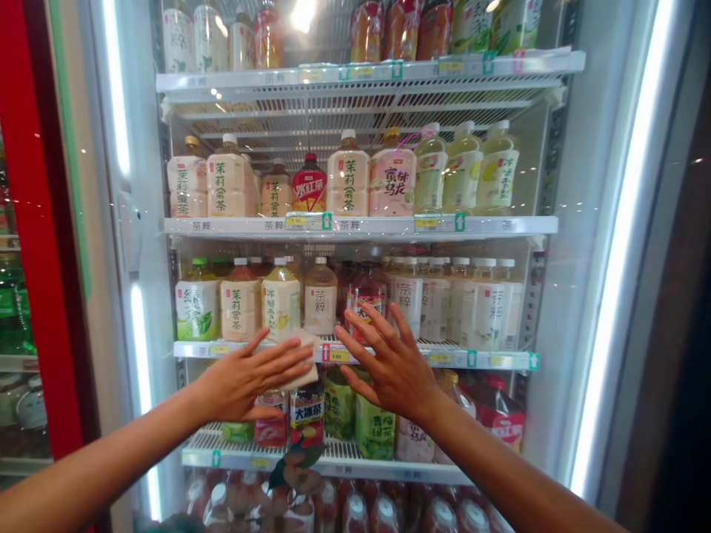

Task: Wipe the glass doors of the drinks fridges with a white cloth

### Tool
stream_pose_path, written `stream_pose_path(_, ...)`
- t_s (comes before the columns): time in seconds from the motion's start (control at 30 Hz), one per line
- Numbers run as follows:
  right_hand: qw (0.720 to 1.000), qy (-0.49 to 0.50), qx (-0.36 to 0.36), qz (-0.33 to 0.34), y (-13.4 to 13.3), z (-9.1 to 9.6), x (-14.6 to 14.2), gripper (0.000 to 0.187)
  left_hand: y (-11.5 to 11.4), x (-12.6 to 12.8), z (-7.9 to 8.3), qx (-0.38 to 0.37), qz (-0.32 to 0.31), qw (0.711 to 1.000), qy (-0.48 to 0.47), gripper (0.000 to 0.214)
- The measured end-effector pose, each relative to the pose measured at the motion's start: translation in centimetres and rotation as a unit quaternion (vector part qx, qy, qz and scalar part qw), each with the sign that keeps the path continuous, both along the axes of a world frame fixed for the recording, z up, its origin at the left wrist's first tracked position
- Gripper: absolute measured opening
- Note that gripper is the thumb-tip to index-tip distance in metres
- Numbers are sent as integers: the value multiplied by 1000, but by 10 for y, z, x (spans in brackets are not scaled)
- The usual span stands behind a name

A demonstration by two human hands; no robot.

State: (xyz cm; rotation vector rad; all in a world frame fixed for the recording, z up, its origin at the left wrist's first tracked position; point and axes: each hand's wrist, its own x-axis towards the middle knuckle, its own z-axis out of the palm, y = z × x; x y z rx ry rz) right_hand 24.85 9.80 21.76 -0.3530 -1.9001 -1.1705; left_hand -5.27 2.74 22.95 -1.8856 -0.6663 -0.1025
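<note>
A glass cooler door (578, 244) stands shut in front of me, with shelves of bottled tea behind it. My left hand (249, 381) lies flat against the glass with a pale folded cloth (303, 359) pressed under its fingers. My right hand (389, 359) is right beside it, fingers spread and stretched out on or just off the glass, holding nothing. Both hands are at the height of the third shelf's edge (478, 360), in front of yellow price tags.
Wire shelves hold rows of tea bottles, among them a red-labelled bottle (309, 189) on the second shelf. A red frame (38, 244) of a neighbouring cooler stands at the left. Bright light strips (616, 281) run down both sides of the door.
</note>
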Motion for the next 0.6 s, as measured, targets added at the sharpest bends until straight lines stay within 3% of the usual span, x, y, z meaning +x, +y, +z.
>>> stream_pose_path(0.1,1000,4,-1,-4,-1,0,0,57,10,9,59,64,18,985,-161,93)
stream_pose_path(0.17,1000,6,2,-2,-1,0,0,56,15,20,75,101,26,961,-256,96)
stream_pose_path(0.23,1000,7,5,4,-1,0,0,55,14,28,58,102,26,958,-265,100)
stream_pose_path(0.33,1000,4,4,7,-1,0,0,56,6,25,14,58,9,985,-163,104)
stream_pose_path(0.4,1000,2,3,8,0,0,1,56,3,20,11,34,4,994,-103,101)
stream_pose_path(0.47,1000,2,4,9,0,0,1,56,6,20,39,41,14,993,-114,94)
stream_pose_path(0.53,1000,3,5,7,0,-1,0,56,14,28,79,77,24,979,-189,90)
stream_pose_path(0.6,1000,3,-1,5,-1,-1,0,56,22,41,103,107,23,960,-259,92)
